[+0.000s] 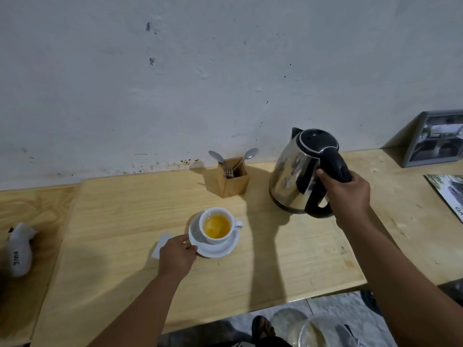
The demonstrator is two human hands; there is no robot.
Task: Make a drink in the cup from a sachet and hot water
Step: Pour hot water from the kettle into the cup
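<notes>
While the right hand (347, 194) has its fingers (323, 175) curled tight around the black handle of the steel kettle (298, 176), the kettle is tipped a little, with its spout toward the wall. Its bottom edge is close to the bench (288, 259), and I cannot tell if it touches.

The left hand (176, 255) rests on the bench with its fingers (191, 247) loosely bent. Their tips touch the near left rim of the white saucer (215, 249). Under this hand lies a white sachet (161, 245), partly covered, and I cannot tell if the hand holds it.

On the saucer stands the white cup (218, 225), with its handle pointing right. Inside the cup is a yellow-orange drink with something pale floating in it.

Behind the cup, near the wall, is a small wooden box (234, 181). Two spoons (250, 154) and some forks stick up out of it. The kettle is just to the right of the box.

Far to the left on the bench lies a crumpled white bag (20, 249). At the right end a framed picture (436, 139) leans on the wall, and a printed sheet (448, 194) lies flat near it.
</notes>
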